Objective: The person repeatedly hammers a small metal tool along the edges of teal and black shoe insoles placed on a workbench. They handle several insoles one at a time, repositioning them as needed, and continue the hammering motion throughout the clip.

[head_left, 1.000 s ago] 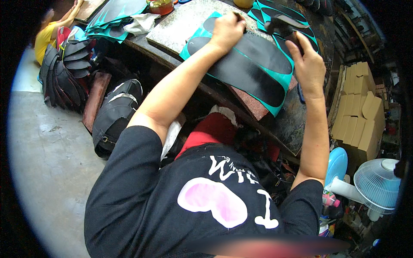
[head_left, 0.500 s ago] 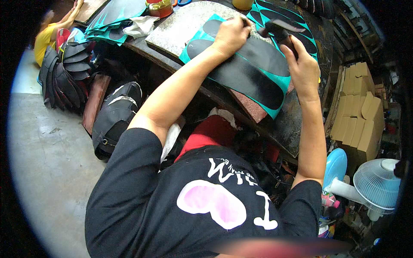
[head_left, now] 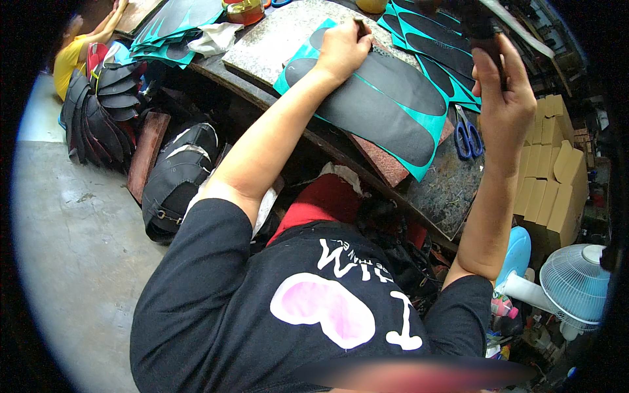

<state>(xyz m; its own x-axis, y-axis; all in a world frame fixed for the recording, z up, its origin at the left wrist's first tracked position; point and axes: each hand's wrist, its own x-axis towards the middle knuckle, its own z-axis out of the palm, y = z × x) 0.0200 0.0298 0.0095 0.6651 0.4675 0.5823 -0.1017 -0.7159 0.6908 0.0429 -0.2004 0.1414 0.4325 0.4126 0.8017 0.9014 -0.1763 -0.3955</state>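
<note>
My left hand point(head_left: 343, 54) is closed around a short dark punch point(head_left: 360, 26) held upright over a teal sheet with black sole-shaped pieces point(head_left: 383, 124). The sheet lies partly on a pale stone slab point(head_left: 268, 49) and reaches over a reddish block point(head_left: 380, 159) at the near side. Raised at the right, my right hand point(head_left: 508, 98) grips a hammer point(head_left: 479, 29), its head blurred and dark against the background. The punch's lower end is hidden by my fingers.
Blue-handled scissors point(head_left: 467, 137) lie at the bench's right. More teal-and-black sheets point(head_left: 432, 39) spread behind; others point(head_left: 173, 29) are stacked at left beside a white cloth point(head_left: 213, 39). Cardboard boxes point(head_left: 550, 183) and a fan point(head_left: 573, 285) stand at right. Another person in yellow point(head_left: 69, 62) is far left.
My right hand and the hammer have swung up and to the right, away from the punch, uncovering the scissors. My left hand has shifted slightly left.
</note>
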